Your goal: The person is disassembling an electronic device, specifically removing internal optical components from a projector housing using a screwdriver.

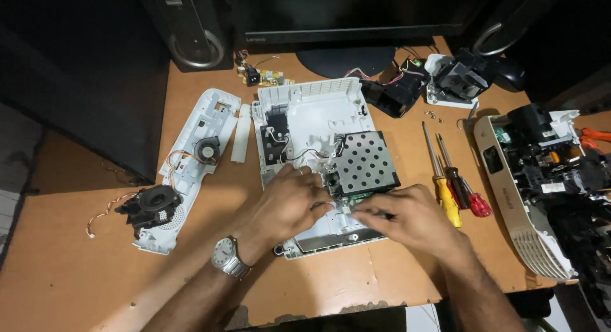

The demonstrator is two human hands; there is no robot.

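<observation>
Casing (316, 119), a white plastic shell opened face-up, lies at the centre of the brown desk (76, 268), with a perforated metal shield (365, 161) sitting in its 4 o'clock part. Both hands meet on the casing's near edge, at 6 o'clock from its middle. Left hand (289, 201), with a wristwatch (226, 255) on its wrist, rests curled on the casing, fingertips bent down by the shield's near-left corner; whether it pinches anything I cannot tell. Right hand (407, 216) lies just at 3 o'clock of the left, fingers curled over the edge below the shield; what they grip, if anything, is hidden.

At 9 o'clock of the casing lies a long white cover (191, 173) carrying a small fan (207, 149) and a black speaker (153, 201). At 3 o'clock lie two screwdrivers (453, 186), one yellow-handled, one red. Further to 3 o'clock sits a second opened device (541, 198). At 12 o'clock stands a monitor base (344, 60).
</observation>
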